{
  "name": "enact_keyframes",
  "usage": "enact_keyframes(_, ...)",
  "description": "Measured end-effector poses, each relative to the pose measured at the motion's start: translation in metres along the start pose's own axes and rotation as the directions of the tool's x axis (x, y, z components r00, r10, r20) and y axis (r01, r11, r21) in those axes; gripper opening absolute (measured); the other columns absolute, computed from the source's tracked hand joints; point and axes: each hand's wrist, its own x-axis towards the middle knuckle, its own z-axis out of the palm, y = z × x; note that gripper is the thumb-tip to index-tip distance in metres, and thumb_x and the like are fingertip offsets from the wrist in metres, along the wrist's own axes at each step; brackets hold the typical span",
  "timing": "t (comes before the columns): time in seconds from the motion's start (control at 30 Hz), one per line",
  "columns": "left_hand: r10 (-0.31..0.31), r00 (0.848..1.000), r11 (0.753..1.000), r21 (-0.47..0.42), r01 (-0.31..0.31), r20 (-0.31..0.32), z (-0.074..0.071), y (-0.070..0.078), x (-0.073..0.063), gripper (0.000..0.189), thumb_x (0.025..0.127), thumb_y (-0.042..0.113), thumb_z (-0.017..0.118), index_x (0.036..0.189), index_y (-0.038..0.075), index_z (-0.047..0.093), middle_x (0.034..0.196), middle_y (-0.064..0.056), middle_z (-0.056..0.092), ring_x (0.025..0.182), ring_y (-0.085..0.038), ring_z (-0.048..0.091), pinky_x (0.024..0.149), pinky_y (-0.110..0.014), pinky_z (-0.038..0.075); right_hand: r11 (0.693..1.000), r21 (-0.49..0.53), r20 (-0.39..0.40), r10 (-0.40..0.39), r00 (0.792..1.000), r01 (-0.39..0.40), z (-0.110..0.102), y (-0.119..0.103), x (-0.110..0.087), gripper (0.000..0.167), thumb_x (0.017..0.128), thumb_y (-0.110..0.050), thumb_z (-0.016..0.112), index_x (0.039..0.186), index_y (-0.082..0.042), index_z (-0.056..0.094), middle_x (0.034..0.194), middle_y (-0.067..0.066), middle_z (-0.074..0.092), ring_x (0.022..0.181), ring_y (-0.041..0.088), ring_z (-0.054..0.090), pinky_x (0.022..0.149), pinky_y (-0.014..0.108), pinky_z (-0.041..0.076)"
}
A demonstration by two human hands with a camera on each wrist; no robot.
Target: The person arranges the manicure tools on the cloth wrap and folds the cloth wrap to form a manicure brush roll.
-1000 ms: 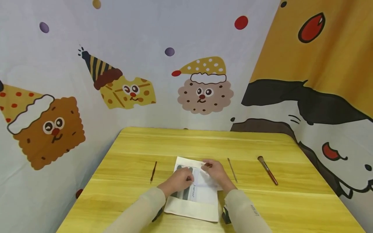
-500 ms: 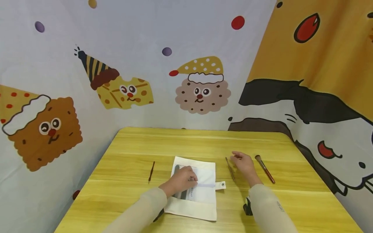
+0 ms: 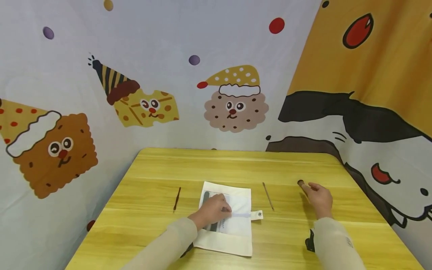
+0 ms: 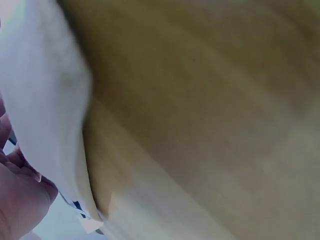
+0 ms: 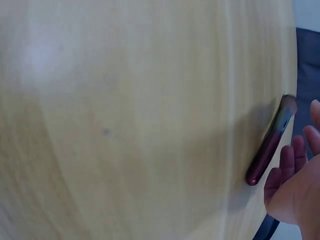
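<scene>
In the head view, a cream fabric roll-up pouch [image 3: 225,242] lies unfolded on the table, with a clear sleeve, a printed dark-striped panel and a snap tab [image 3: 257,215] at its right. My left hand [image 3: 213,209] rests over its middle, fingers bent, fingertips right at a pale band; whether they pinch it, I cannot tell. My right hand [image 3: 319,197] is over a makeup brush [image 3: 300,182], which shows only its dark bristle end there. In the right wrist view, the whole brush [image 5: 267,145] with its dark red handle lies beside the loosely bent fingers [image 5: 287,162].
On the yellow wooden table [image 3: 216,165], one thin dark red stick-like tool [image 3: 177,199] lies left of the pouch. A thin brown one [image 3: 268,195] lies to its right. A cartoon-printed cloth [image 3: 189,138] hangs behind the table.
My right hand has left the pouch, moved right past the thin brown tool, and come over the brush. The snap tab has come into view. My left hand has shifted slightly right.
</scene>
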Motion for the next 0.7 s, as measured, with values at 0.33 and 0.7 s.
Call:
enact_keyframes(0.33, 0.004, 1.0, 1.0, 0.0, -0.004, 0.002, 0.003, -0.001, 0.001, 0.008, 0.085, 0.022, 0.079, 0.09, 0.016, 0.081, 0.08, 0.011, 0.05, 0.072, -0.003, 0.042, 0.065, -0.018, 0.037, 0.985, -0.166, -0.006, -0.051, 0.999, 0.049, -0.002, 0.012, -0.003, 0.053, 0.099, -0.033, 0.06, 0.13, 0.01, 0.057, 0.127, 0.032, 0.057, 0.109, 0.049, 0.054, 0.084, 0.055, 0.046)
enact_keyframes(0.7, -0.012, 1.0, 1.0, -0.004, 0.012, 0.011, 0.004, 0.0, 0.0, 0.006, 0.085, 0.02, 0.079, 0.082, 0.015, 0.081, 0.078, 0.012, 0.048, 0.072, -0.002, 0.041, 0.067, -0.018, 0.038, 0.962, -0.26, -0.002, -0.084, 0.996, 0.08, -0.001, 0.014, -0.001, 0.042, 0.101, -0.024, 0.057, 0.125, 0.01, 0.061, 0.12, 0.031, 0.061, 0.102, 0.048, 0.057, 0.078, 0.054, 0.046)
